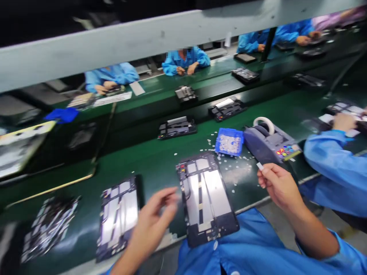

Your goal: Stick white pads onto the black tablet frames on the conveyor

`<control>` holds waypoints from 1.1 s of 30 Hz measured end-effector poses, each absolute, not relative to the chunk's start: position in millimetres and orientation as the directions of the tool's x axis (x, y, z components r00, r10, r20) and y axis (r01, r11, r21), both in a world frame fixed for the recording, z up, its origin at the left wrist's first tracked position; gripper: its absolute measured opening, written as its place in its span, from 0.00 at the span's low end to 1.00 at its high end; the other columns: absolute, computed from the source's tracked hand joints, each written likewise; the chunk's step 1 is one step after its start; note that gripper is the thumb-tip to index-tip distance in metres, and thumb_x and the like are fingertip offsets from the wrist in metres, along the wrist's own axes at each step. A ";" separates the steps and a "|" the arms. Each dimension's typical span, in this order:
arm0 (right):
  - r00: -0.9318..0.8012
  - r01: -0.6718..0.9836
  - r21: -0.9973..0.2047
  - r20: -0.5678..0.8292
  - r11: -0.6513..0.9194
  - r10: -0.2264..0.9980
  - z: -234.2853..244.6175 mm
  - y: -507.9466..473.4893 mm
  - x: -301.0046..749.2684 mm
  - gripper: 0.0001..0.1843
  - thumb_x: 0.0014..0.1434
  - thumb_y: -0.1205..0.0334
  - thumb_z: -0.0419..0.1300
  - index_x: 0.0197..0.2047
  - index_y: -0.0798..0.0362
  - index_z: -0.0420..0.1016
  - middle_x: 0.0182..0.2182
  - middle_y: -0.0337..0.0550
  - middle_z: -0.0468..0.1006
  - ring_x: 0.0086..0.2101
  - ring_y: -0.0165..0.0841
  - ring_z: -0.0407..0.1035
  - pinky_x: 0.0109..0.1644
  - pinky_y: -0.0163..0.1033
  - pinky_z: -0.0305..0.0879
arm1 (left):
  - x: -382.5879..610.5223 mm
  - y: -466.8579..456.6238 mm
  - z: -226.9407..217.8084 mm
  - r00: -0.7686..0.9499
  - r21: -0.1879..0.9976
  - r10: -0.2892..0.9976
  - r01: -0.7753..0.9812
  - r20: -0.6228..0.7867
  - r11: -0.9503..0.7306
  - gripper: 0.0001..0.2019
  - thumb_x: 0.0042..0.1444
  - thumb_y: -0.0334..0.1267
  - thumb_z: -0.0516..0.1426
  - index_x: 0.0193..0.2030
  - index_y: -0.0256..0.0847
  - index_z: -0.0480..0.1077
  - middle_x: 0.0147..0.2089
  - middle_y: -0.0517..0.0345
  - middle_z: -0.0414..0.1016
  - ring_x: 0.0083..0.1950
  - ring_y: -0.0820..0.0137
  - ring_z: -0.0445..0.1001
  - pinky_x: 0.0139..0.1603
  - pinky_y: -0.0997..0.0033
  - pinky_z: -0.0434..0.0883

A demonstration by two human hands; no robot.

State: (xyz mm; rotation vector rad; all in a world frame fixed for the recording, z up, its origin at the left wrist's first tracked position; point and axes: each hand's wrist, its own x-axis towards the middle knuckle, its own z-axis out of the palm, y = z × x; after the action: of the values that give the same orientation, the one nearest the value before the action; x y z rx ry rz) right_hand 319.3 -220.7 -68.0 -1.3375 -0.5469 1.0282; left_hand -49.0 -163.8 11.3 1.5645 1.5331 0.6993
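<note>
The right hand (279,185) pinches a small tape piece (260,165) beside the dispenser (269,143), handy for pulling. The left hand (156,221), open and empty, hovers by the tablet (205,198) at the belt's (151,160) near edge.

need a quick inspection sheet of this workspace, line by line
surface: dark green belt, long, running left to right.
job's things: opened tablet flat at the near edge; right hand pinches a small white strip above the belt.
clutter: white bits scattered around a blue tray; grey tape dispenser beside it; two more opened tablets to the left, blurred.
grippers: left hand open, fingers spread, holding nothing, beside the tablet; right grip shut on the strip.
cables: nothing seen.
surroundings: co-worker's blue sleeve at right; more people in blue across the line; grey beam overhead.
</note>
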 end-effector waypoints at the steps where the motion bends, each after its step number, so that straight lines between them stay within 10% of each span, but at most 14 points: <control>1: 0.402 -0.257 -0.963 -0.188 -0.087 0.896 -60.4 -210.0 301.4 0.17 0.55 0.48 0.73 0.33 0.52 0.77 0.27 0.40 0.78 0.24 0.28 0.68 0.26 0.33 0.65 | -25.0 -159.6 10.1 0.190 0.892 0.959 0.439 -0.208 0.107 0.13 0.57 0.43 0.64 0.49 0.46 0.77 0.44 0.54 0.82 0.45 0.62 0.80 0.50 0.60 0.79; 11: -0.038 0.048 -0.999 0.009 0.011 0.999 -31.7 -142.4 200.8 0.15 0.64 0.49 0.65 0.33 0.52 0.80 0.23 0.39 0.78 0.24 0.31 0.70 0.28 0.35 0.66 | 39.9 -116.1 -13.7 0.302 0.936 0.924 -0.187 -0.234 0.298 0.13 0.55 0.43 0.67 0.39 0.38 0.70 0.31 0.61 0.72 0.31 0.75 0.68 0.35 0.74 0.65; 16: -0.108 0.405 -0.885 0.202 0.229 0.973 -43.6 -124.4 216.7 0.13 0.70 0.54 0.59 0.45 0.49 0.84 0.38 0.43 0.86 0.35 0.36 0.78 0.40 0.40 0.73 | -0.4 -100.2 -7.7 0.196 0.983 0.965 -0.036 -0.172 0.182 0.08 0.59 0.40 0.62 0.35 0.39 0.70 0.31 0.62 0.72 0.32 0.74 0.68 0.36 0.74 0.65; 20: -0.423 0.677 -0.448 0.412 0.584 0.807 -54.6 -98.9 232.2 0.15 0.73 0.62 0.54 0.53 0.50 0.83 0.46 0.47 0.84 0.44 0.39 0.76 0.50 0.45 0.70 | -31.6 -83.1 1.7 0.288 0.936 0.945 0.348 -0.154 0.046 0.04 0.60 0.37 0.60 0.35 0.39 0.72 0.33 0.60 0.75 0.35 0.72 0.71 0.38 0.72 0.67; 25: -0.652 0.683 -0.114 0.351 0.721 0.672 -59.8 -74.3 225.8 0.20 0.70 0.69 0.57 0.61 0.47 0.79 0.46 0.48 0.80 0.40 0.39 0.69 0.44 0.43 0.63 | -38.7 -75.0 -2.1 0.463 0.720 0.886 0.622 -0.023 -0.307 0.04 0.65 0.34 0.56 0.38 0.42 0.73 0.49 0.55 0.83 0.51 0.63 0.77 0.55 0.61 0.71; 33: -0.742 0.636 -0.008 0.271 0.772 0.614 -69.1 -66.1 223.2 0.25 0.67 0.71 0.58 0.65 0.47 0.75 0.44 0.49 0.77 0.39 0.40 0.65 0.42 0.43 0.60 | -29.2 -74.8 -14.5 0.629 0.323 0.774 0.749 -0.074 -0.578 0.09 0.71 0.35 0.51 0.45 0.40 0.72 0.54 0.48 0.81 0.56 0.57 0.75 0.59 0.54 0.70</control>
State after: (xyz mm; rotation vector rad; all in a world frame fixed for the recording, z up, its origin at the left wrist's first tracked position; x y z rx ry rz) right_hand 223.2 -66.1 -69.1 -0.9735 -2.7083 -0.1230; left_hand -29.2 -74.8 -14.5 2.5303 1.2225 0.1067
